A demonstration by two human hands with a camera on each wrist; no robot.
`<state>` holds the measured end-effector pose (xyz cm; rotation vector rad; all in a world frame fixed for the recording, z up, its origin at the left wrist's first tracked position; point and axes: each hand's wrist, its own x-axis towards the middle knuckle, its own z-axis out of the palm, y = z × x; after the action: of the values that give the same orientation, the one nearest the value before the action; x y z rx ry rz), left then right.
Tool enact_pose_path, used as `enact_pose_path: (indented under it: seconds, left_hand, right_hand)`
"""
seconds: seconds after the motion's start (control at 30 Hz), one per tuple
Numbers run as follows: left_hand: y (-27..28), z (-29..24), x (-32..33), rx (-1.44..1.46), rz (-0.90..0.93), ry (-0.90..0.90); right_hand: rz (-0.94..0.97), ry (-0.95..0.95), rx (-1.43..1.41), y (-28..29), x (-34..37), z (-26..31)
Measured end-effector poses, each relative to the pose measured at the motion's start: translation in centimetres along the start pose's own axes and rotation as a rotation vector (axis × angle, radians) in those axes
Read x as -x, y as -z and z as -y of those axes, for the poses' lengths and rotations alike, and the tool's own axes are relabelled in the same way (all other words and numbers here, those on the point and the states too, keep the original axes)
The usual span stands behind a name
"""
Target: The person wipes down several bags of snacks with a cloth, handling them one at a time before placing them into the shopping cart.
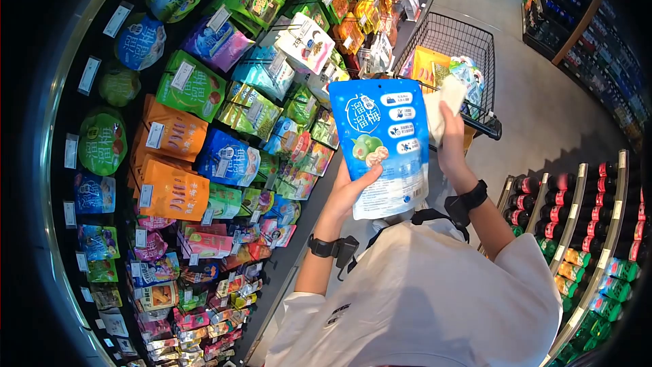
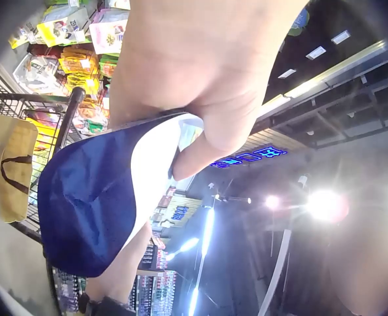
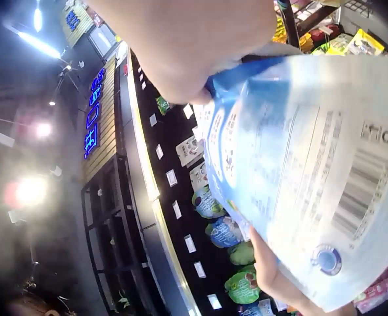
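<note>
My left hand (image 1: 350, 190) grips a blue and white snack pouch (image 1: 380, 149) by its lower left edge, thumb across the printed face. The pouch stands upright, its panel of text and a green plum picture facing me. Its dark blue and white other side (image 2: 95, 197) shows in the left wrist view. In the right wrist view, a barcode is printed on the pouch (image 3: 299, 171) near its bottom. Just right of the pouch, my right hand (image 1: 451, 132) holds a thin white folded piece (image 1: 445, 102), like paper or cloth, with the thumb against it.
A black wire shopping cart (image 1: 441, 30) with several bagged goods stands ahead. Shelves of hanging snack pouches (image 1: 231, 156) with price tags run along the left. Bottle racks (image 1: 581, 217) are at the right. A tan bag (image 2: 6, 168) hangs at the cart.
</note>
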<state>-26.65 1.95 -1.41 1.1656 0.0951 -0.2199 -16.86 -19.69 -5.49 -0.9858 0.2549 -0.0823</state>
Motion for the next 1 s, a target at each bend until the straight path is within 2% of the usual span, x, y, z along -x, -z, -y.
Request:
enact_pose_path:
  seconds: [0.03, 0.13, 0.17, 0.2, 0.23, 0.33, 0.37, 0.47, 0.5, 0.6, 0.7, 0.8, 0.83, 0.93, 1.0]
  left_hand:
    - [0.0, 0.1, -0.1, -0.020, 0.008, -0.005]
    - [0.1, 0.2, -0.5, -0.053, 0.007, -0.026]
    - [-0.1, 0.3, -0.6, -0.044, -0.007, -0.038]
    - [-0.4, 0.4, -0.8, -0.035, -0.019, -0.049]
    - [0.0, 1.1, -0.9, -0.081, -0.031, -0.047]
    - [0.8, 2.2, -1.2, -0.151, -0.042, -0.049]
    - [0.6, 2.0, -1.2, -0.126, -0.031, -0.053]
    - [-0.2, 1.2, -0.5, -0.072, 0.001, -0.041]
    - [-0.1, 1.4, -0.4, -0.089, 0.011, -0.047]
    - [-0.3, 1.2, -0.4, -0.109, 0.004, -0.037]
    - [0.2, 1.3, -0.7, -0.065, -0.015, -0.033]
    - [0.8, 1.4, -1.0, 0.022, -0.043, -0.048]
    - [0.8, 1.6, -1.0, 0.015, -0.047, -0.061]
    - [0.1, 0.9, -0.6, -0.017, -0.046, -0.059]
    - [-0.2, 0.8, -0.2, -0.065, -0.008, -0.040]
  right_hand:
    - [-0.067, 0.088, -0.066, 0.0, -0.2, 0.0]
    - [0.114, 0.277, 0.280, -1.4, 1.8, 0.2]
    - [0.240, 0.467, 0.503, -1.6, 2.4, -0.7]
    - [0.350, 0.435, 0.701, -2.5, 4.5, -0.2]
    - [0.499, 0.796, 0.821, -2.9, 5.9, -0.4]
    - [0.780, 0.920, 1.139, -3.5, 7.2, 1.5]
    - [0.768, 0.887, 1.116, -3.5, 6.7, 1.5]
    - [0.492, 0.743, 0.909, -3.1, 3.9, -0.4]
    - [0.469, 0.639, 0.815, -2.9, 2.8, -0.9]
    - [0.459, 0.530, 0.702, -2.5, 2.1, -1.5]
    - [0.554, 0.510, 0.753, -2.9, 4.0, -1.1]
    - [0.635, 0.627, 0.850, -3.0, 6.1, -0.8]
    - [0.640, 0.590, 0.830, -2.9, 6.3, -1.2]
    - [0.604, 0.532, 0.744, -2.5, 5.1, -1.6]
    - [0.511, 0.498, 0.703, -2.3, 3.1, -1.5]
